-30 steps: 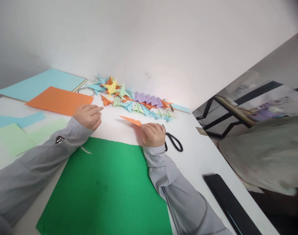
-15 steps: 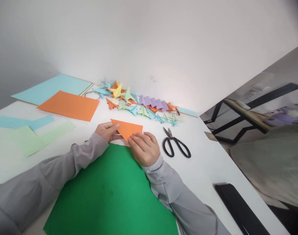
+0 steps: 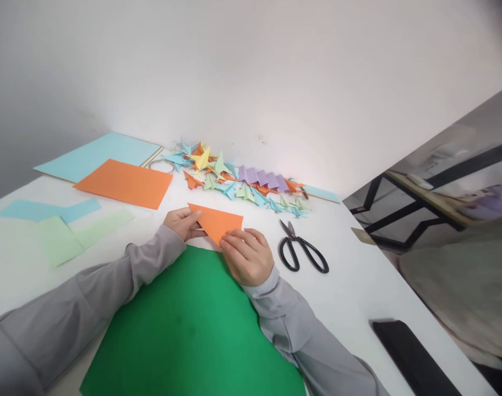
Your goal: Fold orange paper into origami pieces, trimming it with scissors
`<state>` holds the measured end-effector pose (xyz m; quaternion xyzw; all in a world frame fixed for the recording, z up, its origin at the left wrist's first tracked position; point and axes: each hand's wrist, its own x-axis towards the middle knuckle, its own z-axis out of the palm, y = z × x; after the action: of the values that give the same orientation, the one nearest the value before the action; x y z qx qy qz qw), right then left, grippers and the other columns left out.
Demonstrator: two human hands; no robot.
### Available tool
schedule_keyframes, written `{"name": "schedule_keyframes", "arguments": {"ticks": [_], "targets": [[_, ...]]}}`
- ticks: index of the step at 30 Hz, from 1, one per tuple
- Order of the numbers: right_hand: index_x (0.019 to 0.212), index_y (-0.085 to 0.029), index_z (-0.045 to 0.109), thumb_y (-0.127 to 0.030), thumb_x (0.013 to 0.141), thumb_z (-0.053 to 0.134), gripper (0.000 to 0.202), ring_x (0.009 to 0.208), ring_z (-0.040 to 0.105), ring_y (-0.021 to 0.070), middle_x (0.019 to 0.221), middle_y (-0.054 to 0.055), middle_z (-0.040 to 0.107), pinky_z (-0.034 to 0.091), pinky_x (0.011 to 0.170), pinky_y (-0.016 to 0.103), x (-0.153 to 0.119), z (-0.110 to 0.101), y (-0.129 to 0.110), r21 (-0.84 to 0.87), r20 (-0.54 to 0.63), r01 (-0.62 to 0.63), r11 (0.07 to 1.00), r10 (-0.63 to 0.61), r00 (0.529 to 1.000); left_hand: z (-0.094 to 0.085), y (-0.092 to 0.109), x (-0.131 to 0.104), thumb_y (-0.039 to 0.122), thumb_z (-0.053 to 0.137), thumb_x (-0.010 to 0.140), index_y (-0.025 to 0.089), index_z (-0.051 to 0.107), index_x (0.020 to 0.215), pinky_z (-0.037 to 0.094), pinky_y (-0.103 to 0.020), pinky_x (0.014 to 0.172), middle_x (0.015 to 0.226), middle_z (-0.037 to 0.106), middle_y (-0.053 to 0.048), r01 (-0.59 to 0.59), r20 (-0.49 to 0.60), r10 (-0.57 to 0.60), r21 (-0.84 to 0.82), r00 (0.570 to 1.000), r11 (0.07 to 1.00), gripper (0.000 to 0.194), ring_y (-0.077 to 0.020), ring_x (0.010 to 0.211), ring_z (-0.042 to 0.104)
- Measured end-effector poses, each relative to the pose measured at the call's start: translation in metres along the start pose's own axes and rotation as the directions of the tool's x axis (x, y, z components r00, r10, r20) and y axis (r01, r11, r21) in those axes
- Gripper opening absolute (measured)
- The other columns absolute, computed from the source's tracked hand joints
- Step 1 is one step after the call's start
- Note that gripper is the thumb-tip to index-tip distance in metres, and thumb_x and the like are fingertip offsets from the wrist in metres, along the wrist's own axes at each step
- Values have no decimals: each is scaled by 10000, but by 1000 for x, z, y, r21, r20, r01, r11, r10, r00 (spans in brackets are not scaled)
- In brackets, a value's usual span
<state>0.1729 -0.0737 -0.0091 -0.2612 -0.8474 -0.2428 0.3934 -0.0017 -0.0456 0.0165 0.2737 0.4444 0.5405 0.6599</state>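
An orange folded paper triangle (image 3: 218, 220) is held between both hands, just beyond the far edge of a green sheet (image 3: 193, 324). My left hand (image 3: 185, 224) pinches its left corner, thumb on top. My right hand (image 3: 250, 255) has its fingers closed on the lower right part of the triangle, covering its bottom tip. To the right of my right hand, black-handled scissors (image 3: 294, 240) lie with blades slightly apart, pointing toward the wall.
Behind the hands, several folded paper pieces (image 3: 230, 191) run along the wall. Orange (image 3: 125, 183) and light blue (image 3: 104, 154) sheets lie at the left, with green (image 3: 63, 242) and blue strips (image 3: 32, 209) nearer. A black object (image 3: 412, 352) is at the right edge.
The view has shifted slightly, so things on the table appear a little lower and to the right. Both hands keep their hold on the orange triangle, with almost no change in pose.
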Motion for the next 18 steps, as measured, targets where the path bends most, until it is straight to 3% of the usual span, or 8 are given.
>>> {"name": "schedule_keyframes", "arguments": {"ticks": [4, 9, 13, 16, 18], "targets": [[841, -203, 657, -113, 743, 593, 148, 895, 608, 205, 898, 50, 702, 447, 789, 363, -7, 3, 11, -78, -107, -212, 974, 203, 973, 1, 3, -3, 2, 571, 674, 75, 597, 648, 570, -293, 524, 579, 669, -66, 16, -9, -16, 33, 1000, 999, 82, -184, 543, 662], [871, -195, 675, -185, 761, 590, 139, 988, 550, 247, 1093, 135, 574, 501, 724, 376, -19, 10, 24, -1, -215, -496, 869, 484, 848, -4, 0, -8, 27, 686, 598, 69, 635, 715, 569, -259, 522, 640, 691, -79, 26, 163, -41, 90, 986, 996, 134, -203, 600, 679], [1010, -196, 638, -292, 788, 563, 253, 972, 557, 234, 1155, 146, 503, 516, 737, 387, -22, 16, 23, 216, -168, -685, 696, 717, 676, -5, -4, -9, 73, 722, 593, 65, 668, 746, 571, -247, 525, 700, 702, -97, 137, 268, -172, 143, 948, 980, 163, -200, 617, 681], [1163, -194, 546, -384, 830, 481, 389, 814, 605, 201, 1072, 126, 580, 540, 640, 354, -21, 19, 19, 470, 62, -780, 414, 866, 497, -6, -6, -10, 91, 714, 619, 70, 682, 754, 574, -246, 545, 741, 706, -108, 221, 351, -282, 204, 893, 954, 140, -197, 634, 682], [1197, -189, 516, -422, 829, 469, 438, 709, 607, 181, 1007, 109, 620, 539, 582, 334, -22, 20, 17, 541, 192, -800, 259, 888, 418, -6, -7, -10, 102, 712, 630, 71, 689, 767, 572, -244, 553, 758, 707, -114, 239, 397, -325, 252, 859, 938, 142, -199, 644, 683]]}}
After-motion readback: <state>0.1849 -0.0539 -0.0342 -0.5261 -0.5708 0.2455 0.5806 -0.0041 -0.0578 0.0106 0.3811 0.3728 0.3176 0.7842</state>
